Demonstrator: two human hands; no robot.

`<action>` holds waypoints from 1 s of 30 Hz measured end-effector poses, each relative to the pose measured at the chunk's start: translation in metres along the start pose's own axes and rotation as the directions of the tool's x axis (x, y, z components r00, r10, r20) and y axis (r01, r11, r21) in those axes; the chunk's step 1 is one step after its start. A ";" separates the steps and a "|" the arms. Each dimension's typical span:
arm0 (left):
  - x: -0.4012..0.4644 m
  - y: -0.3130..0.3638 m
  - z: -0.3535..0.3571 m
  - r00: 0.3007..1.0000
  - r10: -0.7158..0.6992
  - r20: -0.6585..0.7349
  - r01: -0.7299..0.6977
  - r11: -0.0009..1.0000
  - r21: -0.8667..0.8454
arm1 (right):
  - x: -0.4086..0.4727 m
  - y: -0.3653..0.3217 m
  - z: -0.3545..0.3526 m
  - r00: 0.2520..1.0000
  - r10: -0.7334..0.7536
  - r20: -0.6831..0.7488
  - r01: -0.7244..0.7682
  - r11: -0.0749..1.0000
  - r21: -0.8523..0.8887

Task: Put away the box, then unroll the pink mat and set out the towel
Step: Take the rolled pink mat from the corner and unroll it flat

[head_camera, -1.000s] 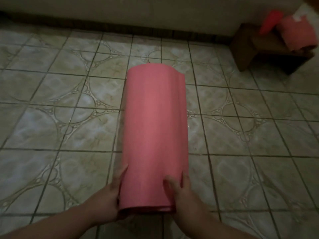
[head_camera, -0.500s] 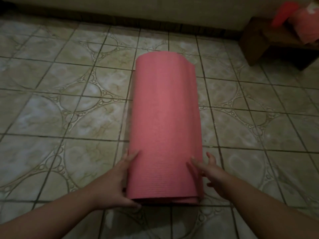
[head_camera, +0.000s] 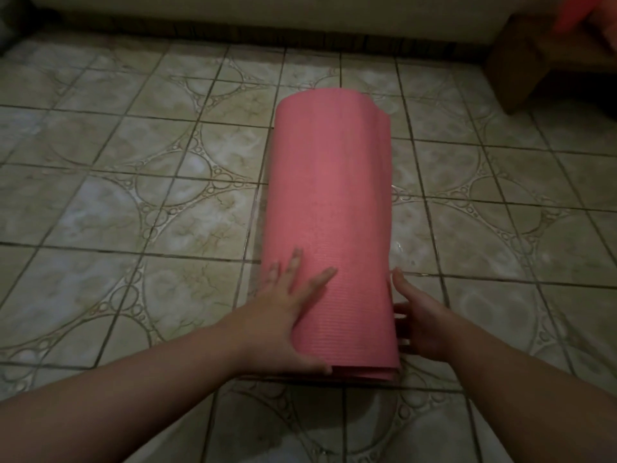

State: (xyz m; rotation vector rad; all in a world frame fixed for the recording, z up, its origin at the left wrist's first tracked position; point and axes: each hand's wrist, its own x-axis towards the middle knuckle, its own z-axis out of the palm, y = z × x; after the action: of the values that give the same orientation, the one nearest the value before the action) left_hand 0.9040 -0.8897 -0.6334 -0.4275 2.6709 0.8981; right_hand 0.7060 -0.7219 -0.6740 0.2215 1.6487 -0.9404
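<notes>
Tiled floor (head_camera: 140, 208) with circle-patterned beige tiles, dimly lit, rolled pink mat (head_camera: 329, 208) lying directly on it, running away from the viewer, wooden bench (head_camera: 521, 65) standing on the floor at far right by the wall

I saw a dim room with a patterned tile floor (head_camera: 140, 202) running to a pale wall (head_camera: 233, 8) with a dark baseboard (head_camera: 267, 30). A brown wooden bench (head_camera: 541, 61) stood at far right.

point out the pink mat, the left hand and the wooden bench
pink mat (head_camera: 329, 195), head view, on the middle of the roll's top surface
left hand (head_camera: 283, 315), head view, on the back of the hand
wooden bench (head_camera: 521, 68), head view, on its side panel at upper right
</notes>
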 end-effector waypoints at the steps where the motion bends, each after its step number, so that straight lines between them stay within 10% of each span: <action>1: 0.000 0.001 0.001 1.000 -0.012 0.017 0.012 0.999 0.039 | 0.001 0.000 0.003 1.000 -0.014 0.012 0.014 1.000 0.015; 14: -0.028 -0.013 0.007 0.987 -0.132 -0.088 0.141 0.985 0.097 | -0.036 -0.047 0.020 0.970 -0.234 -0.073 0.239 0.968 0.073; 20: -0.031 0.008 -0.021 0.854 -0.114 -0.507 -0.083 0.933 -0.350 | -0.082 -0.090 0.103 0.813 -0.542 0.213 0.536 0.839 0.091; 24: -0.047 -0.015 -0.030 0.780 0.073 -0.622 -0.162 0.983 -0.087 | -0.079 -0.090 0.147 0.753 -0.530 0.391 0.542 0.836 0.088; 26: -0.059 -0.036 -0.028 0.831 -0.007 -0.556 -0.053 0.994 -0.092 | -0.061 -0.082 0.150 0.722 -0.601 0.342 0.685 0.689 -0.236; 30: -0.055 -0.078 -0.028 0.843 -0.200 -0.499 0.216 0.976 -0.025 | -0.019 -0.043 0.139 0.731 -0.511 0.453 0.525 -0.004 -0.851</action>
State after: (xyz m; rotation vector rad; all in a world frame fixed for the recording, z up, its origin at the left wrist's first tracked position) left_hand 0.9775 -0.9563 -0.6333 -1.0513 3.0018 0.7540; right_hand 0.7893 -0.8375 -0.6387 -1.4286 2.0277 -0.1815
